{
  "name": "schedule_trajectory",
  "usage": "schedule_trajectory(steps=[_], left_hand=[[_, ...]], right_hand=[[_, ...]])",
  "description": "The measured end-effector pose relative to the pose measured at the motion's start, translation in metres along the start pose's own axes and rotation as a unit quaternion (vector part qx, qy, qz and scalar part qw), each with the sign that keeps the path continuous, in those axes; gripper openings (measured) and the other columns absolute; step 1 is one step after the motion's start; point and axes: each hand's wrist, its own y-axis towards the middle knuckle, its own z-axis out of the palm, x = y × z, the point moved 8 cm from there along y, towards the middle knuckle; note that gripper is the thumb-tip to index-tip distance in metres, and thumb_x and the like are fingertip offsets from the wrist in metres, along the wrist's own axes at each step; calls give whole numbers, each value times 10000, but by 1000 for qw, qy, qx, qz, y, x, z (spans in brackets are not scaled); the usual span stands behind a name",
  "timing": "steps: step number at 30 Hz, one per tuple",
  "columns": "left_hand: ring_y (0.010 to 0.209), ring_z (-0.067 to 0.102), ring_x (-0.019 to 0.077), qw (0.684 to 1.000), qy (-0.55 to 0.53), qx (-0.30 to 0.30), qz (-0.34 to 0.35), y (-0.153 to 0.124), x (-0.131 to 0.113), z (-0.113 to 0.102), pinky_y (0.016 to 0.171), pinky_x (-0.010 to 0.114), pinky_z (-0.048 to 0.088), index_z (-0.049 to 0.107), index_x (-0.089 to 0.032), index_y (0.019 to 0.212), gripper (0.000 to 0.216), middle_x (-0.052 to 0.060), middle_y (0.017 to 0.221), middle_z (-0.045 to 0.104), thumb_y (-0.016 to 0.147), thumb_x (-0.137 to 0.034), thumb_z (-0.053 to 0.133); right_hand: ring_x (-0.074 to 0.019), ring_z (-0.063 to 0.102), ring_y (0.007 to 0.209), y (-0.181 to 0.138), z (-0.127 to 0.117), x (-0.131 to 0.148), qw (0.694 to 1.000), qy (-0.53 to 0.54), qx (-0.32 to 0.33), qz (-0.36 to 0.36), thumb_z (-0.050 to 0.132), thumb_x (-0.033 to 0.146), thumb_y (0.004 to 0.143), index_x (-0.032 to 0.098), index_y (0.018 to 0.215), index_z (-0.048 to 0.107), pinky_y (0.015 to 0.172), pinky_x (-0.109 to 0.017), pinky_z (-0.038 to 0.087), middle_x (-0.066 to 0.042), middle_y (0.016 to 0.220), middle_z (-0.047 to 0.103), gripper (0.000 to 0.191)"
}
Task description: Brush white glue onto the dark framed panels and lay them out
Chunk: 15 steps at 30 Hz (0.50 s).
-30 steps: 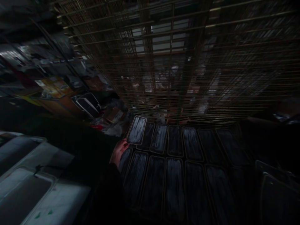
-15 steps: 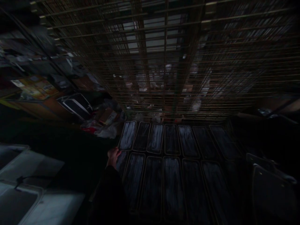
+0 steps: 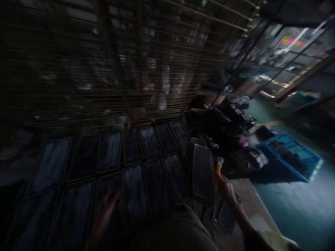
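Several dark rounded rectangular panels (image 3: 134,190) lie in two rows before me, some with pale streaks on their faces. My left hand (image 3: 111,202) is over a panel in the near row, blurred. Whether it touches the panel or how its fingers lie does not show. To the right, my right hand (image 3: 226,188) is closed at the yellow handle of what looks like a brush (image 3: 219,164), its pale end upward. Beside those fingers a loose dark panel (image 3: 202,170) with small corner holes sits on others. More loose panels (image 3: 227,218) lie beneath the right wrist.
Behind the rows rises a wire rack (image 3: 146,69). A brown board (image 3: 247,188) is at the right, under the forearm. Further right a blue crate (image 3: 295,157) stands on the green floor (image 3: 295,202). Dark piled items (image 3: 230,115) lie behind the loose panels.
The view has swung to the right, bringing the loose panels, blue crate and my right hand into sight. My left hand, earlier at the left end of the rows, is now over a near-row panel.
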Motion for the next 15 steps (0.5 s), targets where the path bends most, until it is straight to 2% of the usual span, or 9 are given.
schedule_trajectory(steps=[2,4,5,7,8,10,12,15], left_hand=[[472,561,165,984,19,179,-5,-45,-2,114,458,275,459,561,-214,783,383,-31,501,559,634,-557,643],[467,566,141,952,42,302,3,-95,-15,209,426,235,424,546,-191,772,394,-29,540,566,637,-548,645],[486,584,135,935,51,350,8,-118,-23,249,419,221,414,540,-185,797,393,-25,597,584,648,-532,649],[450,570,118,915,81,396,7,-151,-35,308,381,205,377,504,-186,816,375,-33,630,571,698,-525,614],[433,561,113,909,102,405,9,-161,-39,328,368,202,362,481,-191,824,357,-37,636,566,723,-511,603],[401,536,102,907,155,391,25,-172,-44,353,356,196,328,441,-201,815,306,-44,632,557,782,-479,566],[382,515,93,905,218,364,43,-177,-46,363,368,197,307,422,-206,803,270,-47,618,554,836,-457,518],[453,548,103,896,313,304,87,-180,-53,360,452,209,333,439,-203,770,279,-36,606,558,864,-458,502]], right_hand=[[-170,632,809,3,-5,-21,999,15,27,17,349,249,939,218,1220,592,635,-257,522,-76,1015,631,374],[-156,629,809,13,-12,-34,999,29,34,29,361,244,938,231,1277,555,637,-234,503,-73,1073,612,391],[-154,628,815,19,-15,-39,998,39,33,29,372,251,941,233,1288,546,642,-229,496,-71,1080,610,388],[-160,632,846,30,-21,-46,997,68,29,15,387,268,949,226,1282,548,668,-227,490,-73,1079,616,372],[-162,634,851,36,-22,-49,996,83,30,4,384,272,955,219,1272,555,674,-227,488,-76,1070,623,364],[-164,638,831,46,-21,-58,994,101,34,-17,367,270,964,207,1252,567,670,-230,486,-78,1045,638,356],[-167,640,804,56,-16,-68,993,103,39,-36,365,273,967,203,1242,572,663,-235,486,-76,1012,649,351],[-179,645,831,70,-6,-81,992,103,44,-55,386,299,967,205,1234,574,688,-243,495,-75,1001,661,340]])
